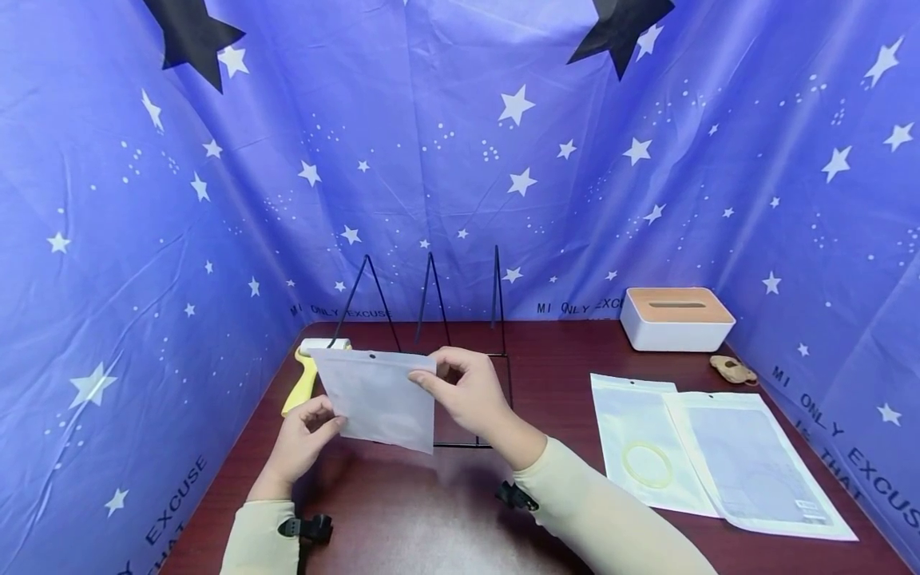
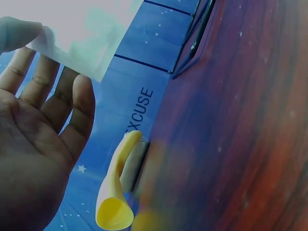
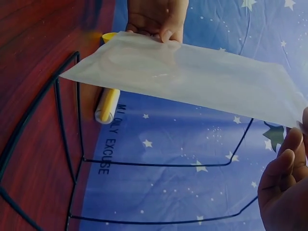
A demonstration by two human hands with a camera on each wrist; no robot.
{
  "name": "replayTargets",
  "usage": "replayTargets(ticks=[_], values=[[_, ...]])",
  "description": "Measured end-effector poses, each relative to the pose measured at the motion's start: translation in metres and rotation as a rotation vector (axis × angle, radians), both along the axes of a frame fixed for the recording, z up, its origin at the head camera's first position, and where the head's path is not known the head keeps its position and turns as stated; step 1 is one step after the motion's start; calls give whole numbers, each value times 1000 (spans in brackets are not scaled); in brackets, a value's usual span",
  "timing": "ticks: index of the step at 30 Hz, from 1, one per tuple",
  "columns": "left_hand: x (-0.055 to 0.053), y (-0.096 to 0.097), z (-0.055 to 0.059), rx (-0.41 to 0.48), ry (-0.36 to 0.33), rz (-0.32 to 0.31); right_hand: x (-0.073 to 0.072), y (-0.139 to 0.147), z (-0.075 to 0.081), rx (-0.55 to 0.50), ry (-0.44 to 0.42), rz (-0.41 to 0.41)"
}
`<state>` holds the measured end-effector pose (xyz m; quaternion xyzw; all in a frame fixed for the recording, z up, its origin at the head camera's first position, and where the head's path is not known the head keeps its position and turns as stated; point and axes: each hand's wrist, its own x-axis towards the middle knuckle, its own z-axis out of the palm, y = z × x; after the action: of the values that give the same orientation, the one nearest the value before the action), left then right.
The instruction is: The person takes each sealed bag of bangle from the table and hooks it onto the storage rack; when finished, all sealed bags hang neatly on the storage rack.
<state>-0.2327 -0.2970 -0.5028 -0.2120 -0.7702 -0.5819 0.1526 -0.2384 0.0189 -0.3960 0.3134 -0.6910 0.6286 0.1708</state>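
Both hands hold a white translucent zip pouch (image 1: 381, 403) up above the table, its hanging hole along the top edge. My left hand (image 1: 302, 439) pinches the pouch's lower left side between thumb and fingers. At the upper right corner my right hand (image 1: 470, 399) pinches it the same way. Behind the pouch stands a black wire rack (image 1: 497, 319) with pointed upright loops, partly hidden by it. A yellow-handled lint roller (image 1: 302, 383) lies to the left of the rack, beyond the left hand.
Two more zip pouches overlap on the right, one (image 1: 611, 415) with a pale yellow ring (image 1: 627, 463), the other (image 1: 762, 455) in front. A white tissue box (image 1: 676, 335) with a wooden lid and a small tan object (image 1: 733, 370) sit at the back right. A starry blue curtain (image 1: 460, 160) encloses the table.
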Motion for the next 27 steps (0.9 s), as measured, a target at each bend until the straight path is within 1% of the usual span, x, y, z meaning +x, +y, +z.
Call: replayTargets(ticks=[2,5,10,18,23,27], values=[[0,-1,0,7,2,10,-1,-3,0,8,18,-2],[-1,-1,0,41,4,41,-3,-7,0,20,34,0],[-3,-2,-1,93,18,112,-6,-14,-2,39,21,20],[-7,-5,-4,83,57,199,-10,-24,-1,42,0,13],[-7,-8,-4,87,31,272,-10,-31,-1,34,-10,18],[-4,-8,1,113,-3,312,-9,-37,1,31,-6,29]])
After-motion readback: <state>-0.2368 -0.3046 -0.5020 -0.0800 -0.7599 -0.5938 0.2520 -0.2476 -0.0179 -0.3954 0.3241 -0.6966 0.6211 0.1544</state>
